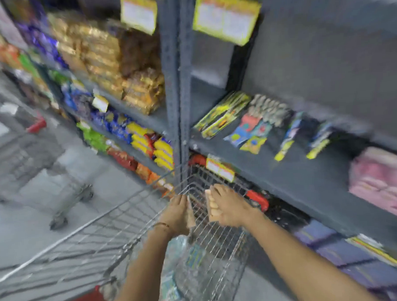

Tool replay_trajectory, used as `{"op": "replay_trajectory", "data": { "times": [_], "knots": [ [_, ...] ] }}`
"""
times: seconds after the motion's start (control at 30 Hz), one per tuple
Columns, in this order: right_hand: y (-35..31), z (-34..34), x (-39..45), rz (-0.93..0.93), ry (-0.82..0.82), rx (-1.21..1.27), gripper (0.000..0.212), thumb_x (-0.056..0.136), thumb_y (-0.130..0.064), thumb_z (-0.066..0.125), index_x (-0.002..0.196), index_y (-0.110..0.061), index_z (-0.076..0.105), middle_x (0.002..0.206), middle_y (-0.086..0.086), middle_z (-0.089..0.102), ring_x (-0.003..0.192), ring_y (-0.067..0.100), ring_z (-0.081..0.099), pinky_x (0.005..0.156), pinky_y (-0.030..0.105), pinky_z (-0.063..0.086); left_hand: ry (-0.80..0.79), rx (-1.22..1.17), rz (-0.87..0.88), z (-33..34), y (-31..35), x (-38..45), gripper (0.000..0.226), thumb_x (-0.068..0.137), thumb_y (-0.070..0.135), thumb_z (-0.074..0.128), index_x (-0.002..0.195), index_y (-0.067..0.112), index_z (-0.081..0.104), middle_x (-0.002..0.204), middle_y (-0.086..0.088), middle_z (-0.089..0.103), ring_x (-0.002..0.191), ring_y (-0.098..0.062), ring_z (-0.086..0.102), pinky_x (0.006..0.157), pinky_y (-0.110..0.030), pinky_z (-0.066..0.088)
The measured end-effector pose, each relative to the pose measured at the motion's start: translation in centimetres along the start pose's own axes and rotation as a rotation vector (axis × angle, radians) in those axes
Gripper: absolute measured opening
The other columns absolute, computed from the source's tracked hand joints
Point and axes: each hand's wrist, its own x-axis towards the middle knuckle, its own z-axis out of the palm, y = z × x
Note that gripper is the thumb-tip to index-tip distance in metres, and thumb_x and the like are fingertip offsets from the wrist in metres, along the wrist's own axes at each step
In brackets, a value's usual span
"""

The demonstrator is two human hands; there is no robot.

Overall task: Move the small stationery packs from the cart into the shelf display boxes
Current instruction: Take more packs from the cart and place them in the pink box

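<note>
The view is blurred by motion. Both my hands are over the wire cart point(119, 223), near its far corner. My left hand point(177, 213) is closed on a small pale stationery pack point(190, 214), held edge-on. A second pale pack point(210, 206) is gripped in my right hand point(228, 206), fingers wrapped round it. More packs in clear wrap point(174, 272) lie in the cart below my forearms. On the grey shelf point(295, 169) to the right stand display boxes of coloured stationery point(248, 128).
A grey steel upright point(180, 94) splits the shelving; snack bags point(104, 59) fill the left bays. A pink bundle point(378, 180) sits at the shelf's right end. A second cart point(24, 156) stands in the aisle to the left. Yellow price tags point(224, 16) hang above.
</note>
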Motion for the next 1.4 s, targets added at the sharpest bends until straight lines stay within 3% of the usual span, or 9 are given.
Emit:
{"op": "replay_trajectory", "data": {
  "times": [0.17, 0.33, 0.7, 0.8, 0.9, 1.03, 1.2, 1.3, 1.4],
  "knots": [
    [5.3, -6.8, -8.3, 0.183, 0.163, 0.098, 0.096, 0.073, -0.031, 0.074, 0.146, -0.004, 0.016, 0.151, 0.015, 0.023, 0.137, 0.032, 0.028, 0.111, 0.036, 0.03, 0.017, 0.155, 0.297, -9.0, 9.4, 3.6, 0.106, 0.071, 0.037, 0.074, 0.146, 0.001, 0.008, 0.155, -0.015, 0.016, 0.144, -0.028, 0.016, 0.119, -0.034, 0.014],
    [12.2, -10.3, -17.4, 0.385, 0.334, 0.12, 0.1, 0.061, -0.03, 0.081, 0.142, -0.008, 0.028, 0.145, 0.013, 0.035, 0.132, 0.031, 0.036, 0.11, 0.039, 0.037, 0.097, 0.21, 0.613, -13.5, 22.5, 6.3, 0.084, 0.068, 0.031, 0.077, 0.136, 0.004, 0.036, 0.138, -0.017, 0.046, 0.128, -0.03, 0.045, 0.11, -0.033, 0.034],
    [25.8, -8.7, -27.7, 0.738, 0.409, 0.229, 0.078, 0.06, -0.042, 0.081, 0.123, -0.006, 0.052, 0.125, 0.015, 0.055, 0.116, 0.032, 0.051, 0.097, 0.032, 0.039, -0.065, 0.205, 0.753, -9.9, 43.2, 10.5, 0.108, 0.06, 0.025, 0.082, 0.146, 0.017, 0.017, 0.155, -0.008, 0.023, 0.142, -0.024, 0.024, 0.116, -0.032, 0.027],
    [28.2, -8.1, -27.1, 0.677, 0.435, 0.225, 0.066, 0.063, -0.04, 0.081, 0.119, -0.012, 0.06, 0.121, 0.015, 0.062, 0.114, 0.032, 0.056, 0.101, 0.031, 0.039, -0.077, 0.236, 0.76, -9.3, 45.4, 12.1, 0.093, 0.057, 0.026, 0.083, 0.135, 0.022, 0.032, 0.139, -0.007, 0.041, 0.124, -0.028, 0.049, 0.103, -0.039, 0.046],
    [29.9, -7.9, -26.5, 0.708, 0.321, 0.221, 0.085, 0.068, -0.044, 0.078, 0.137, -0.009, 0.043, 0.144, 0.02, 0.043, 0.135, 0.034, 0.037, 0.116, 0.039, 0.027, -0.099, 0.267, 0.735, -9.0, 46.5, 13.1, 0.09, 0.056, 0.028, 0.084, 0.131, 0.024, 0.035, 0.13, -0.004, 0.046, 0.112, -0.027, 0.057, 0.088, -0.034, 0.051],
    [31.2, -8.0, -25.9, 0.732, 0.174, 0.249, 0.08, 0.079, -0.043, 0.069, 0.145, -0.017, 0.031, 0.158, 0.014, 0.02, 0.147, 0.031, 0.012, 0.122, 0.044, 0.012, -0.116, 0.254, 0.758, -8.6, 47.5, 13.9, 0.075, 0.072, 0.022, 0.076, 0.135, 0.018, 0.037, 0.135, -0.005, 0.047, 0.119, -0.026, 0.052, 0.098, -0.033, 0.043],
    [30.7, -7.9, -25.9, 0.727, 0.263, 0.31, 0.054, 0.078, -0.013, 0.062, 0.131, -0.016, 0.051, 0.138, 0.011, 0.053, 0.125, 0.029, 0.05, 0.104, 0.036, 0.043, -0.113, 0.203, 0.69, -7.9, 47.0, 14.5, 0.053, 0.078, 0.019, 0.07, 0.127, 0.026, 0.05, 0.127, -0.004, 0.06, 0.109, -0.023, 0.058, 0.091, -0.031, 0.047],
    [30.4, -7.8, -25.8, 0.755, 0.253, 0.318, 0.059, 0.077, -0.007, 0.061, 0.134, -0.014, 0.047, 0.139, 0.011, 0.051, 0.124, 0.028, 0.049, 0.106, 0.034, 0.042, -0.127, 0.215, 0.708, -7.6, 46.6, 14.3, 0.069, 0.08, 0.016, 0.068, 0.139, 0.025, 0.034, 0.14, -0.007, 0.048, 0.123, -0.027, 0.051, 0.102, -0.035, 0.045],
    [29.5, -8.5, -25.5, 0.793, 0.295, 0.288, 0.069, 0.077, -0.004, 0.059, 0.142, -0.008, 0.035, 0.15, 0.017, 0.034, 0.139, 0.03, 0.032, 0.118, 0.035, 0.023, -0.049, 0.097, 0.746, -8.0, 45.2, 13.1, 0.086, 0.08, 0.014, 0.068, 0.147, 0.015, 0.014, 0.158, -0.007, 0.014, 0.144, -0.024, 0.02, 0.116, -0.033, 0.023]
  ]
}}
